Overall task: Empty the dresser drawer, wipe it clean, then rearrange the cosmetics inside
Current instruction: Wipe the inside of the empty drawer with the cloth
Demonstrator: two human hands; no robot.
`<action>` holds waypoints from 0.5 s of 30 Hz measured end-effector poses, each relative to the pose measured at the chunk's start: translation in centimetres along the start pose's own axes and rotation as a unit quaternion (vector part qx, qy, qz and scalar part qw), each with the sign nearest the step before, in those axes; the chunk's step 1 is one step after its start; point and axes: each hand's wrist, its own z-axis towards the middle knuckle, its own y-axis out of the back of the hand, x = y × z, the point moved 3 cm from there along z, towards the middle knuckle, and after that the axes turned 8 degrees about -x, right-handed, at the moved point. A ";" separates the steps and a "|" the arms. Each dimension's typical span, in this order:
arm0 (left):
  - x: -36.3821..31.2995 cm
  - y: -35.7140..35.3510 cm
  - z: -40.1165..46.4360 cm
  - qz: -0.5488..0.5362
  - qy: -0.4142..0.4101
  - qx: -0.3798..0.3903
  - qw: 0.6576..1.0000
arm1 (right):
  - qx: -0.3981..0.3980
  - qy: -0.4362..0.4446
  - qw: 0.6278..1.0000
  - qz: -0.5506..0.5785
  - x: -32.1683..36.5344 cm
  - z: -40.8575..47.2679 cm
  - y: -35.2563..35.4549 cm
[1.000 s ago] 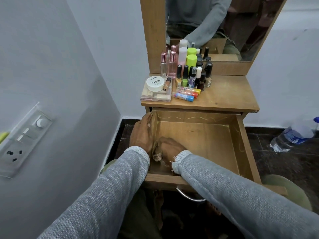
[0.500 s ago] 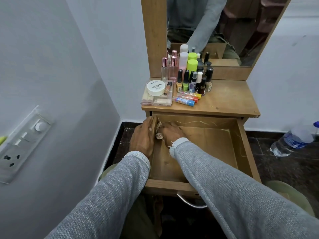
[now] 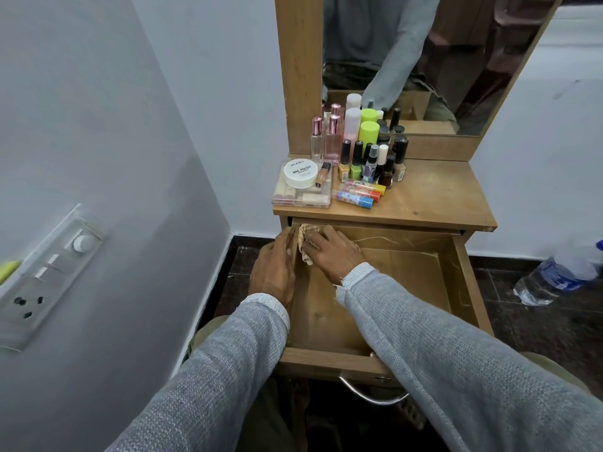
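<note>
The wooden drawer (image 3: pixel 463 288) is pulled out and holds no cosmetics. My right hand (image 3: pixel 329 252) presses a small beige cloth (image 3: pixel 305 236) into the drawer's far left corner, against the left wall. My left hand (image 3: pixel 272 269) grips the outside of that left wall, fingers over its rim. The cosmetics stand on the dresser top (image 3: pixel 434 197): a white nail polish jar (image 3: pixel 300 172) on a clear palette box (image 3: pixel 303 195), perfume bottles (image 3: pixel 332 141), several nail polish bottles (image 3: pixel 368 161) and coloured lip balm tubes (image 3: pixel 357 194).
A mirror (image 3: pixel 424 60) rises behind the cosmetics. The wall to the left carries a switch panel (image 3: pixel 42 275). A plastic water bottle (image 3: pixel 554 275) lies on the dark floor to the right. A metal handle (image 3: pixel 368 394) curves below the drawer front.
My right hand has slid the cloth from the drawer's near left part to its far left corner. My left hand has stayed on the left wall.
</note>
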 end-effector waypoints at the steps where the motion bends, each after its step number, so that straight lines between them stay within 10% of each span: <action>1: 0.1 -0.1 0.0 0.001 -0.002 0.001 1.000 | -0.002 -0.002 1.000 -0.007 -0.1 0.2 -0.5; 15: 0.5 -0.5 0.3 0.053 -0.015 -0.006 0.998 | 0.011 0.036 0.998 -0.046 -0.4 0.0 -1.8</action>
